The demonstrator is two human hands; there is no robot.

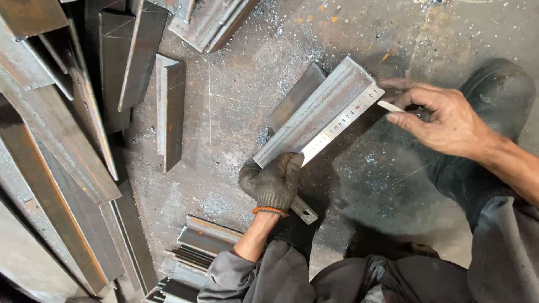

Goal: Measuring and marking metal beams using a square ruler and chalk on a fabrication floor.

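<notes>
My left hand (273, 182), in a dark work glove, presses down on the near end of a steel ruler (342, 120) that lies along a grey steel angle piece (317, 109). The angle piece rests slanted on the concrete floor, its far end to the upper right. My bare right hand (443, 118) pinches a thin white marking stick (390, 106) whose tip sits at the ruler's far end. A dark flat steel piece (295, 96) lies under and behind the angle piece.
Several long steel angle bars (56, 146) are piled at the left, one short piece (170, 109) lying apart. More cut sections (193, 249) are stacked by my left knee. A dark shoe (497, 90) stands at the right. Metal filings cover the floor (224, 129).
</notes>
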